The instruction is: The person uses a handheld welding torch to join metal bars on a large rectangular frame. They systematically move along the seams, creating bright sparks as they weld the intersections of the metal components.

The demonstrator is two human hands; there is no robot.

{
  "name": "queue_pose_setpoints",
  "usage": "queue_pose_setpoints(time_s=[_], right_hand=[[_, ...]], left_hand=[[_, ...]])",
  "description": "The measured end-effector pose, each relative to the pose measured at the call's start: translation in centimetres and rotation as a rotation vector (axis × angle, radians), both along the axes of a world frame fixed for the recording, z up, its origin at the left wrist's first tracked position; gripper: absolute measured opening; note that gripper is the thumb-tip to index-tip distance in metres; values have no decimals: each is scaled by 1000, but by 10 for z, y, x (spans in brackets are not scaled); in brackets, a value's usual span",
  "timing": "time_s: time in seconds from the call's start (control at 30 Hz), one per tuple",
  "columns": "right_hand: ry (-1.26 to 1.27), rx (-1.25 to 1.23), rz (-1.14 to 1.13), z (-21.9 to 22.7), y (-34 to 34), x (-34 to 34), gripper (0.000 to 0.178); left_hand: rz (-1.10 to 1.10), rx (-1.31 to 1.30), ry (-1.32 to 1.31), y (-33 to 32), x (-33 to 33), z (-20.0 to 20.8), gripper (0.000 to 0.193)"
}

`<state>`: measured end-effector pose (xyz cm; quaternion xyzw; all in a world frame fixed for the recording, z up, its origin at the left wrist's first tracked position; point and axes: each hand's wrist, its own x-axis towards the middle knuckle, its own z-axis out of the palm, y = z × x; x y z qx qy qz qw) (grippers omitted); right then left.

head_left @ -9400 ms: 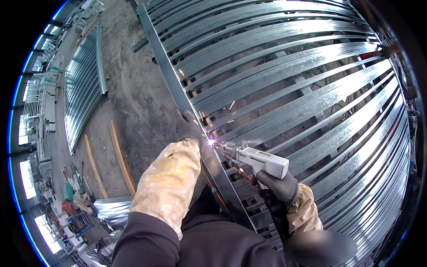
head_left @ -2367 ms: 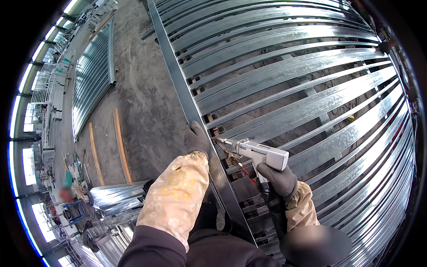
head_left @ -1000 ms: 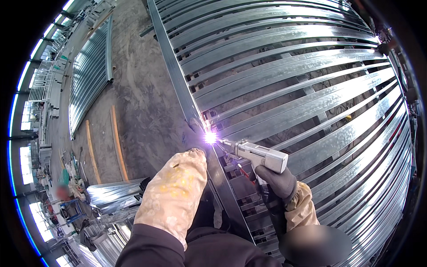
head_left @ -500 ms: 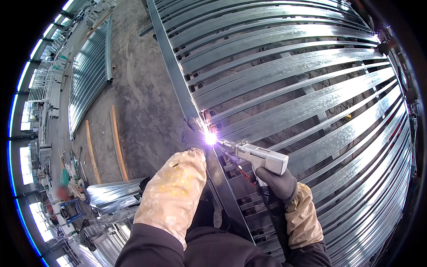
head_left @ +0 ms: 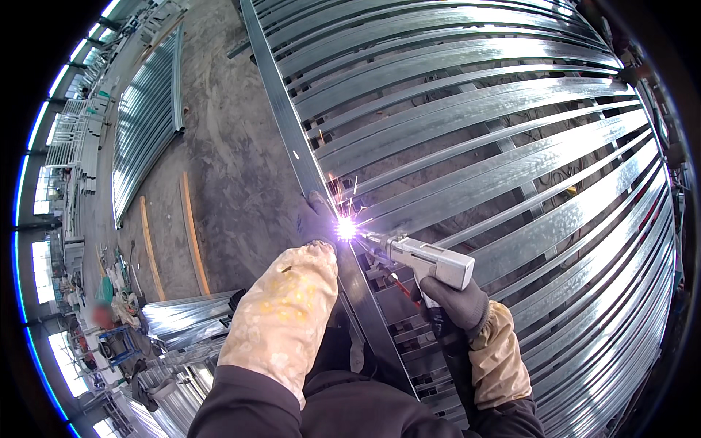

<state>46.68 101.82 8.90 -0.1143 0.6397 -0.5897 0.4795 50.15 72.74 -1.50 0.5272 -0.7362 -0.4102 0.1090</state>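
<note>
My right hand (head_left: 460, 301), in a dark glove, is wrapped round the handle of a silver handheld welding gun (head_left: 432, 260). The gun's nozzle meets a glaring white-violet weld spot (head_left: 345, 229) that throws sparks, where a cross bar joins a long galvanized steel rail (head_left: 281, 109). Beside that spot, on the rail's left, is my dark-gloved left hand (head_left: 314, 219). Glare and the tan protective sleeve (head_left: 281, 314) hide most of its fingers, so I cannot tell whether it grips the rail. Several parallel steel bars (head_left: 467, 193) stretch right from the rail.
A finished-looking slatted metal panel (head_left: 150, 117) lies on the concrete floor at the far left. Two orange strips (head_left: 193, 233) lie nearer. Bundled shiny profiles (head_left: 186, 319) sit at lower left. Cables (head_left: 558, 179) show beneath the bars, and a black hose (head_left: 454, 358) hangs from the gun.
Sparks now fly upward differently and the glare is slightly smaller. Both hands and the welding gun stay almost in the same place.
</note>
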Motion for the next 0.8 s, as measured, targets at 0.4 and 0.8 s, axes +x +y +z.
queue_pose_setpoints(time_s=[0.4,0.8], right_hand=[[-147,57,-15,13,0,1,35],[-174,51,-48,19,1,4,18]], left_hand=[[13,-85,-101,4,-3,5,54],[0,-99,-82,5,-3,11,56]])
